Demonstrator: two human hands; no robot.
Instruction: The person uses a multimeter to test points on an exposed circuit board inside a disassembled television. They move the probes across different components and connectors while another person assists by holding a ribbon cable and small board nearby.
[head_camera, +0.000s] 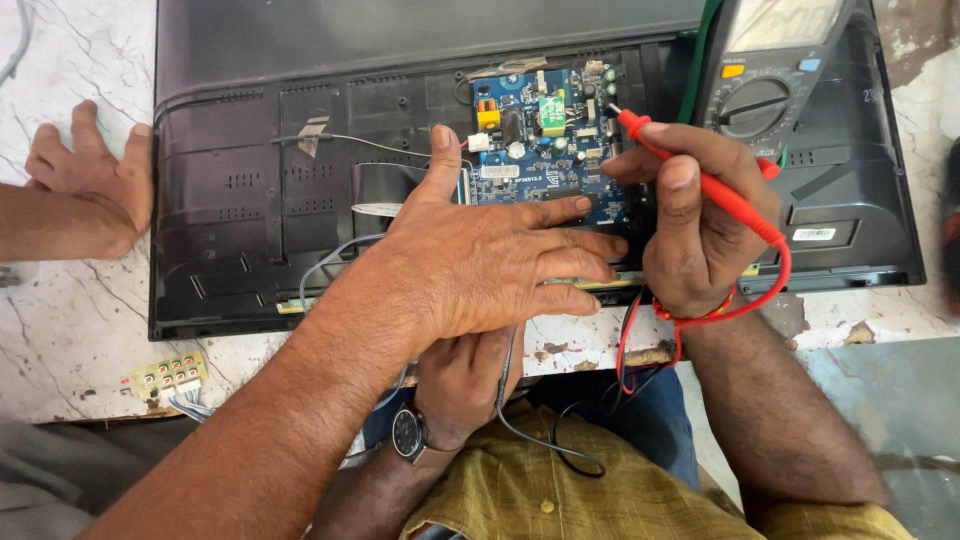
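Circuit board: blue, rectangular, studded with small parts; it sits in the open back of a black ribbed plastic housing lying flat on the tabletop.
Red probe: slim red plastic stick, its metal tip touching the board's upper right corner; a red lead loops from it round the wrist.
Right hand: comes in from the lower right, fingers curled and pinching the probe, thumb on top.
Left hand: low at the tabletop's near edge, wristwatch on its wrist, mostly covered by another arm; I cannot tell how its fingers are set.
Co-worker's hand: palm down on the board's lower edge, fingers together, thumb raised.
Second co-worker's hand: rests at the housing's left edge.
Multimeter: dark, with a round dial, lying on the housing's upper right.
Tabletop: white veined marble, chipped at the near edge; a small green button board lies on it.
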